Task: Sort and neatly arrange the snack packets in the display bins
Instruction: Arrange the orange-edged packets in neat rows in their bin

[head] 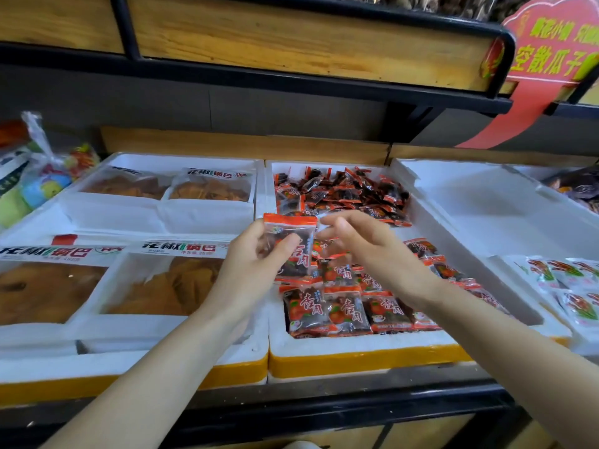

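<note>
At the centre of the frame a red snack packet [291,236] is held upright in the left hand [256,257], pinched between the thumb on its face and the fingers behind, above the white foam bin [356,346]. The right hand [363,244] is seen just beside the packet's right edge with fingers loosely curled; blur hides whether anything is pinched. Judged from the layout, the packet should be squared, turned label up and laid flat in line with the tidy rows [350,311] in the bin's lower part. Only then should more be drawn from the loose heap [343,192] in the upper part.
</note>
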### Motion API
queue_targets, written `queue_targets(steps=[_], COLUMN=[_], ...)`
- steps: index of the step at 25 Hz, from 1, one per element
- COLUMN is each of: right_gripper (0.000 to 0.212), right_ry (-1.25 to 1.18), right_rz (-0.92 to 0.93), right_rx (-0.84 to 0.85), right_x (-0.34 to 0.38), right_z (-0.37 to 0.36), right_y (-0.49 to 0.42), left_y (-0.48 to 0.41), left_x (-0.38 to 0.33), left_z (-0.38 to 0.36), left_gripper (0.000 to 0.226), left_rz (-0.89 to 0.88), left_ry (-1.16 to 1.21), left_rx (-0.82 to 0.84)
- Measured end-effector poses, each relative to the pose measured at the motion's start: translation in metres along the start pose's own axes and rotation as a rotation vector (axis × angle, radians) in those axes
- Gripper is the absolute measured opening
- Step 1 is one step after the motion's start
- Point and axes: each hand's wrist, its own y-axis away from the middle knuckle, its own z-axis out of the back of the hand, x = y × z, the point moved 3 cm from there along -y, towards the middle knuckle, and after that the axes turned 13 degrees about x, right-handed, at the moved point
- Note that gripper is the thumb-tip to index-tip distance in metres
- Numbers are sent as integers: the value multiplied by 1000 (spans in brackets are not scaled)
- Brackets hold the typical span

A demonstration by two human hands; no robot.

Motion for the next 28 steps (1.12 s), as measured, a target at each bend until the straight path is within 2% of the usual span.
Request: queue_targets(steps=[3, 5, 9, 13, 16, 18, 20, 25, 28], right_gripper=[14, 10, 9, 22, 16, 7, 4, 9, 26], right_ry=[22, 48, -115, -190, -217, -74, 157, 475, 665], right_rz=[28, 11, -85, -155, -141, -99, -100, -314, -192], right_rx=[56, 34, -13, 38, -3, -113, -184, 120, 172], right_x=[8, 3, -16, -30, -30, -31, -41, -86, -89], right_z=[11, 23, 45, 51, 52, 60, 74, 67, 53], right_y=[8, 13, 25, 33, 33, 31, 29, 24, 30], left_y=[-9, -13, -16, -20, -24, -24, -21, -13, -14], left_x=[-6, -6, -2, 6, 4, 5, 11, 46, 50], left_z=[-31, -46, -58, -56, -56, -52, -44, -46, -54], left_gripper=[27, 25, 23, 33, 34, 31, 31, 55, 56], left_rz=[3, 18, 21, 10, -38, -90, -92, 94, 47], left_ry=[-101, -104, -96, -170, -216, -314, -558, -1094, -1268], left_rx=[126, 199, 290, 284, 281, 276, 268, 582, 683])
